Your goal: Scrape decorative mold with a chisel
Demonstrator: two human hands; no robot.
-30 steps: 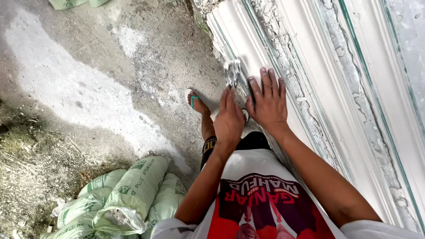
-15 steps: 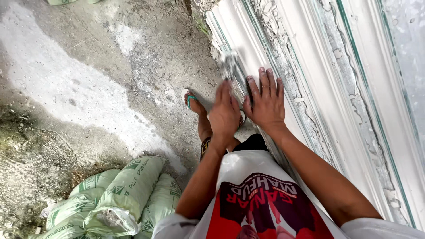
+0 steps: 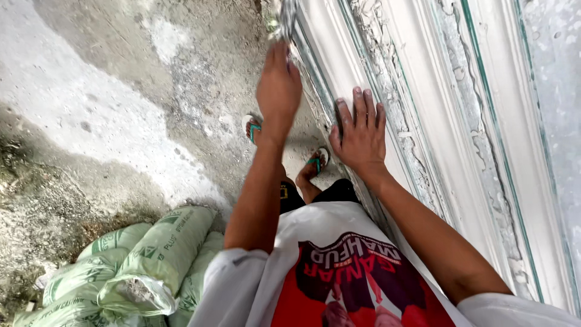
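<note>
Change since earlier frame: left hand (image 3: 279, 85) has run forward along the white moulded plaster cornice (image 3: 423, 121), well ahead of the right hand (image 3: 361, 134); a second ago the two lay side by side.
Left hand: back of the hand up, fingers curled round a small grey metal scraping tool (image 3: 284, 21) at the near edge of the cornice; the grip itself is hidden under the hand.
Right hand: open, fingers spread, palm pressed flat on the near rib of the cornice; holds nothing.
Cornice: long stepped profile with rough, crumbly plaster in its grooves and thin green lines along its ribs; long axis runs away from the person, from lower right to top centre.
Key relation: tool lies straight ahead of both hands along the cornice's long axis; left hand is on it, right hand sits behind and to the cornice side.
Beside the cornice: bare grey concrete floor (image 3: 121, 91) with a pale patch; two feet in green-strapped sandals (image 3: 253, 128) close against the cornice's near edge.
Away from the cornice, lower left: stacked pale green woven sacks (image 3: 139, 266).
Hard to make out: tool is blurred and cut off by the top edge, so its kind is uncertain; cornice ends lie out of frame.
</note>
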